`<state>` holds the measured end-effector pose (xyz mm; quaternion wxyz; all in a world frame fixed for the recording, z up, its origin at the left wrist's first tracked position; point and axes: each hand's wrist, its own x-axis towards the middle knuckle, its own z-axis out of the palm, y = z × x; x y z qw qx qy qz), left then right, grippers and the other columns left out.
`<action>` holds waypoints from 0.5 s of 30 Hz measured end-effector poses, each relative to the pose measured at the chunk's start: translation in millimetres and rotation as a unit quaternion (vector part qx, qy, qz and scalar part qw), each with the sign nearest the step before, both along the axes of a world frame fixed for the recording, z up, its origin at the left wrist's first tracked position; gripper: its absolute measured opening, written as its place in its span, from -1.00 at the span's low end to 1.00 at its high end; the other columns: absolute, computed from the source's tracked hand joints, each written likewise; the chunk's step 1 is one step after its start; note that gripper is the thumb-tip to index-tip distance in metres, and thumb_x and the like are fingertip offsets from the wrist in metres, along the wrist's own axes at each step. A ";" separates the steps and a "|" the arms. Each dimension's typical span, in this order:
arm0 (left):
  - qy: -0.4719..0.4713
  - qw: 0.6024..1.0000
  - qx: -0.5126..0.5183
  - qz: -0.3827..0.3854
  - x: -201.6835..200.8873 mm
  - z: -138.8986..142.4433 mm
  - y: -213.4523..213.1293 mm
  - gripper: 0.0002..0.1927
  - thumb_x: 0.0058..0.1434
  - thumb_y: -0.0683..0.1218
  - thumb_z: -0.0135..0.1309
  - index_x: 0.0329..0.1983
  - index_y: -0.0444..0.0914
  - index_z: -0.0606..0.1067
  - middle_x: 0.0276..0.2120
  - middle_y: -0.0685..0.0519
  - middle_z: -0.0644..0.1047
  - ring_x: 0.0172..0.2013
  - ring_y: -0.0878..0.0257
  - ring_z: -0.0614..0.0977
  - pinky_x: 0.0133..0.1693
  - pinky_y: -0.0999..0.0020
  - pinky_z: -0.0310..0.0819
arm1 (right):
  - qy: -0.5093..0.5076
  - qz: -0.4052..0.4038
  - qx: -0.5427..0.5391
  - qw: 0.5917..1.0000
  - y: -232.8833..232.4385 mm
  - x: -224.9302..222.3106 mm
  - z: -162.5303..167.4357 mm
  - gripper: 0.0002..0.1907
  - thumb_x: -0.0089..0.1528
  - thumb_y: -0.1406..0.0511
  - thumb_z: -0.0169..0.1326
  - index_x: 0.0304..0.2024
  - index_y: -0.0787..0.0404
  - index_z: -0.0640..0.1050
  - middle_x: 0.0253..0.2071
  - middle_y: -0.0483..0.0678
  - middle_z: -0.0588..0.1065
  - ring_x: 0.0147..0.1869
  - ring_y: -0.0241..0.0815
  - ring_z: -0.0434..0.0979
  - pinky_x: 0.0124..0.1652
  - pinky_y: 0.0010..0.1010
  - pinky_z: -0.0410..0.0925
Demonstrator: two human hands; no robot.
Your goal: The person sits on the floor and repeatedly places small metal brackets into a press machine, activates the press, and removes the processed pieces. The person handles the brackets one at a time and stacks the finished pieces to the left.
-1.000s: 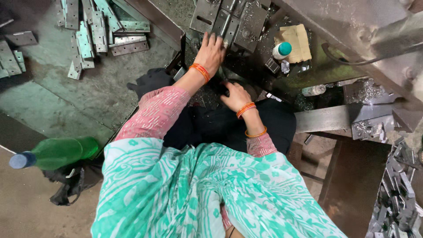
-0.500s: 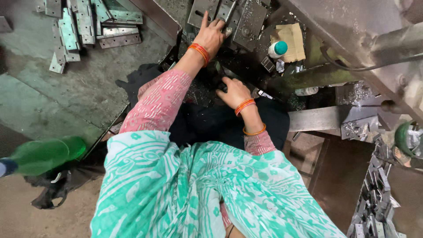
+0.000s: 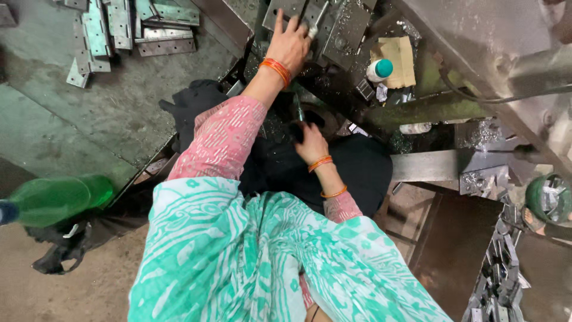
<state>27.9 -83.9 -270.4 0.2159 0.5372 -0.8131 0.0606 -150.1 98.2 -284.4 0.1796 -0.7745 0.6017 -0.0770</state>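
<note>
**A:** Left hand (image 3: 290, 43) is up at the top of the view, fingers spread flat on the grey stamped metal plates (image 3: 333, 27) stacked on the machine bed. Thumb out to the side, palm down on the steel.

**B:** Which way do those plates run?

**A:** Long axis runs away from the person and leans a little to the right, tilted with the bed. Flat, dull, punched with holes, oily sheen. Their top ends are cut off by the frame edge.

**B:** And the right hand (image 3: 310, 143)?

**A:** Lower, near the middle, fingers curled over something dark beside the slim metal rod (image 3: 298, 110) standing just above it. What it grips I cannot tell; the fingertips are buried in shadow against the black cloth (image 3: 357, 173).

**B:** Around them?

**A:** A white plastic bottle with a teal cap (image 3: 379, 70) sits on a tan piece of cardboard (image 3: 400, 59), right of the plates. On the green-grey floor at upper left lies a loose heap of hinged metal brackets (image 3: 113, 27). A blurred green plastic bottle (image 3: 56, 200) sits at far left, its cap end cut off.
</note>
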 end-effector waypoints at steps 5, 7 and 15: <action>-0.016 0.998 -0.014 0.064 -9.4 3.6 -6.6 -0.64 0.30 0.00 0.01 0.04 -0.24 0.62 0.07 -0.05 0.53 0.34 -0.17 0.28 0.27 -0.55 -0.25 | 0.034 0.016 0.043 0.998 -36.9 -9.3 40.3 -0.47 0.21 0.12 0.23 0.19 0.15 0.51 0.02 0.20 0.53 0.09 0.26 0.54 0.03 0.01 0.42; -0.016 0.997 -0.006 0.078 -13.8 6.1 -14.0 -0.69 0.30 -0.04 0.02 -0.01 -0.22 0.65 0.07 -0.04 0.54 0.34 -0.17 0.28 0.28 -0.56 -0.24 | 0.053 0.016 0.048 0.997 -38.7 -7.8 38.1 -0.48 0.20 0.12 0.25 0.17 0.14 0.52 0.00 0.19 0.53 0.10 0.24 0.54 0.04 0.00 0.43; 0.017 0.998 -0.007 0.065 -13.6 2.5 -20.4 -0.73 0.19 -0.08 0.01 -0.14 -0.19 0.67 0.07 -0.02 0.54 0.28 -0.12 0.30 0.21 -0.51 -0.10 | -0.063 -0.037 -0.012 0.997 21.1 2.4 -36.1 -0.40 0.09 0.24 0.29 0.20 -0.07 0.50 0.21 0.15 0.43 0.15 0.28 0.52 0.03 -0.03 0.45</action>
